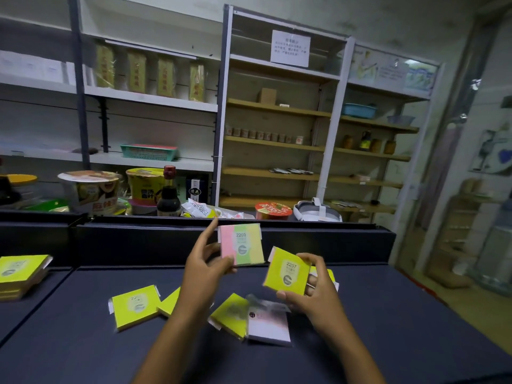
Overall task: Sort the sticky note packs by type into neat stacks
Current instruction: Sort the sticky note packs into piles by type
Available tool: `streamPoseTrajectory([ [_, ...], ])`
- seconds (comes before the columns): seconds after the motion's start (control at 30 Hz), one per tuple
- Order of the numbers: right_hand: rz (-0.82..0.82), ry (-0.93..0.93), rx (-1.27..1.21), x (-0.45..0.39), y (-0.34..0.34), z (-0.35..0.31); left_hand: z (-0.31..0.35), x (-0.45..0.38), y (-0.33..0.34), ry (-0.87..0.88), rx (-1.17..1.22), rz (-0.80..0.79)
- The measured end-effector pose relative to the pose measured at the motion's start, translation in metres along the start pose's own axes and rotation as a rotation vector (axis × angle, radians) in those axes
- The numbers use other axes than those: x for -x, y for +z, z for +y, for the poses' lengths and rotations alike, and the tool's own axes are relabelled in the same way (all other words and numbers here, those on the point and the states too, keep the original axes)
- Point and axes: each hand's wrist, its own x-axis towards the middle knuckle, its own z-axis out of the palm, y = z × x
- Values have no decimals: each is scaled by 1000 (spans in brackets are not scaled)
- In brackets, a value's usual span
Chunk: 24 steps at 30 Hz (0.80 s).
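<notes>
Up above the dark counter (388, 328), each hand carries one sticky note pack. The left hand (205, 270) pinches a pack striped pink, green and yellow (241, 244), printed "2209", by its lower left corner, thumb in front and fingers curled behind, with the index finger stretched up past the pack's top edge. The right hand (313, 286) grips a plain yellow pack marked "2207" (288, 271), tilted, with the thumb under its lower edge and the fingers wrapped round its right side. The two held packs are near each other but apart.

On the counter below the hands lie loose packs: a yellow one (135, 306) to the left, another yellow pack (169, 302) partly hidden behind the left forearm, a third yellow pack (231, 314) lying tilted, and a pale pink-and-white pack (268, 322) touching its right edge, blurred by glare on its wrapper. A sliver of yellow (329, 274) shows behind the right hand. Far to the left, on a separate counter section, sits a stack of yellow packs (20, 273).

Beyond the counter's raised back edge stand instant noodle bowls (88, 189), a dark sauce bottle (168, 195) and a red-lidded bowl (273, 210), with shelving (277, 106) behind.
</notes>
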Motion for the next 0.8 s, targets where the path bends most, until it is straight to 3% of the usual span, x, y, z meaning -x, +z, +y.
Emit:
streamPoseTrajectory([
  [0.17,101,-12,-159,49,30,-13,20,51,-45,70,-9,82],
  [0.47,184,-62,-209,107,85,-47,45,112,-126,53,-28,151],
  [0.8,82,-118,-200,142,135,-85,105,177,-185,114,-80,268],
])
